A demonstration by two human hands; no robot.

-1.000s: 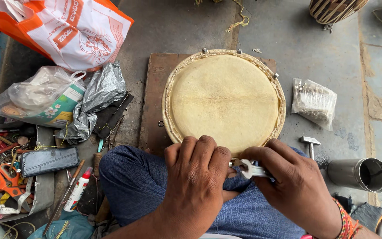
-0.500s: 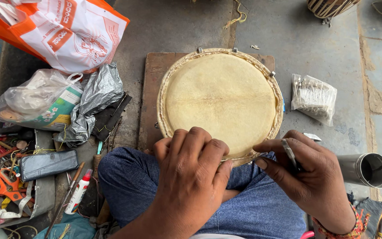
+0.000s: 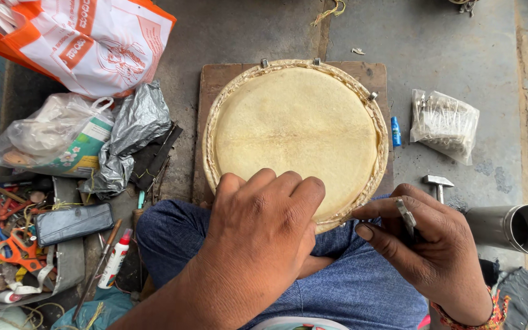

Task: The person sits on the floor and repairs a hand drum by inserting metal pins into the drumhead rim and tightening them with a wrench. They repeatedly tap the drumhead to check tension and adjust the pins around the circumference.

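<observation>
While the left hand [image 3: 264,226] lies flat (fingers loose) on the drumhead [image 3: 294,131] rim, the right hand [image 3: 426,244] — half-curled — pinches a metal tool [image 3: 406,214].

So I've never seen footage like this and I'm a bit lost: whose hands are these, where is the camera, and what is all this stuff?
The camera sits on a person's head and looks down, so both hands are that person's own; their legs in blue jeans show at the bottom. There is no machine here.

In the middle lies a round drumhead, a pale skin in a laced rim, on a wooden board on the concrete floor. The left hand rests flat on its near edge. The right hand pinches a small metal tool right by the rim; what kind is too small to tell.

On the left are plastic bags, a tray of hand tools with orange scissors, and a dark phone. On the right are a small hammer, a clear bag and a metal tube.
</observation>
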